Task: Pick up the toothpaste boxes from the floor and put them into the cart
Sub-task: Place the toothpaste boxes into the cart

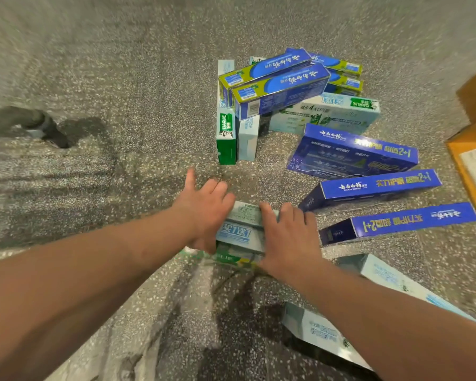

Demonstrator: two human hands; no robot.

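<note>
We find the left hand and right hand pressing a stack of pale blue cardboard toothpaste boxes between them, fingers extended rather than clenched. It is over the speckled grey floor, near scattered dark blue cartons.

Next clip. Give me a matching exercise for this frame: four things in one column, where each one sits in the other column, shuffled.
Things
1. pale box stack
2. green box
3. cardboard carton
4. blue-and-green box

Places
A. right edge of the view
B. on top of the pile
C. between the left hand and the right hand
D. left side of the pile

Pairs: 1-C, 2-D, 3-A, 4-B
</note>
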